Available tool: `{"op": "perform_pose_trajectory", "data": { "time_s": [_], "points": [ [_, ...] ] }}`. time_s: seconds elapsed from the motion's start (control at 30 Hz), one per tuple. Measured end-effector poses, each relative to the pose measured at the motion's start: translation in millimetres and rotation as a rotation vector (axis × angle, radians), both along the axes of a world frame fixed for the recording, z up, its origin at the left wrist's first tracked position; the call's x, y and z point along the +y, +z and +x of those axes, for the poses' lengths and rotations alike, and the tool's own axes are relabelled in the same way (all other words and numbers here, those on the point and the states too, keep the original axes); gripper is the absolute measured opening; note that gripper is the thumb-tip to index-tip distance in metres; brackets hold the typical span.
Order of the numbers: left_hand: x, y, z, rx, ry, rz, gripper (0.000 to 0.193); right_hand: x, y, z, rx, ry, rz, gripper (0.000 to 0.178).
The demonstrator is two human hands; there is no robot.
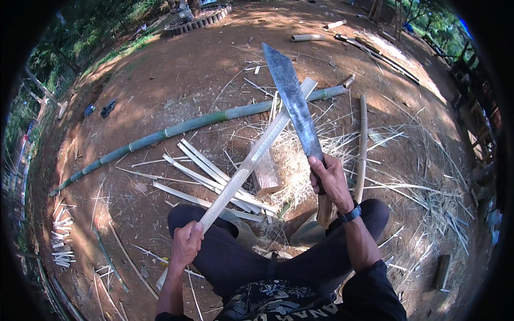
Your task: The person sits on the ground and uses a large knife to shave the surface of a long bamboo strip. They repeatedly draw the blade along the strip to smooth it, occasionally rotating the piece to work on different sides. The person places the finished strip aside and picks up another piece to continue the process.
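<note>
Now the left hand [186, 243] fingers clamp a bamboo slat [251, 160], right hand [329, 179] fingers gripping a machete [292, 99] crossing above it

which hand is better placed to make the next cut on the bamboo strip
Right, most likely. The right hand already grips the machete, whose blade crosses the bamboo strip. The left hand holds the strip's near end, steadying it.
</note>
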State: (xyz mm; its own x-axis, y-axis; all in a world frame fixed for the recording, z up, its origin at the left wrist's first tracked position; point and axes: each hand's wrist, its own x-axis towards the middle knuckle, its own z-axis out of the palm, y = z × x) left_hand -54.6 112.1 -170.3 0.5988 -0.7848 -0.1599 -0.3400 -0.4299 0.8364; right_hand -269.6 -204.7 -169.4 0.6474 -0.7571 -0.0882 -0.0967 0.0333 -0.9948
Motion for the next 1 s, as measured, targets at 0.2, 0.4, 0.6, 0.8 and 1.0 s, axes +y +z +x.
{"op": "perform_pose_trajectory", "data": {
  "time_s": [0.2, 0.4, 0.6, 0.8, 1.0],
  "points": [
    [0.6, -2.7, 1.3, -0.032, -0.009, -0.032, 0.06, 28.5, 1.8, 2.8, 0.128, 0.224, -0.083, 0.043],
    [-1.9, -1.9, -1.3, -0.041, -0.008, -0.051, 0.06, 16.3, 3.8, 1.1, 0.076, 0.069, -0.042, 0.044],
    [-1.5, -6.1, -3.8, -0.102, 0.005, -0.075, 0.06, 20.3, 8.6, 3.3, 0.1, 0.045, -0.049, 0.043],
    [1.6, -7.9, -3.1, -0.137, 0.004, -0.082, 0.054, 31.6, -0.6, 3.3, 0.155, 0.154, -0.188, 0.043],
    [-2.3, -5.7, -6.4, -0.133, -0.003, -0.077, 0.054, 19.1, 5.7, 1.2, 0.102, 0.026, -0.087, 0.044]
  ]
}}
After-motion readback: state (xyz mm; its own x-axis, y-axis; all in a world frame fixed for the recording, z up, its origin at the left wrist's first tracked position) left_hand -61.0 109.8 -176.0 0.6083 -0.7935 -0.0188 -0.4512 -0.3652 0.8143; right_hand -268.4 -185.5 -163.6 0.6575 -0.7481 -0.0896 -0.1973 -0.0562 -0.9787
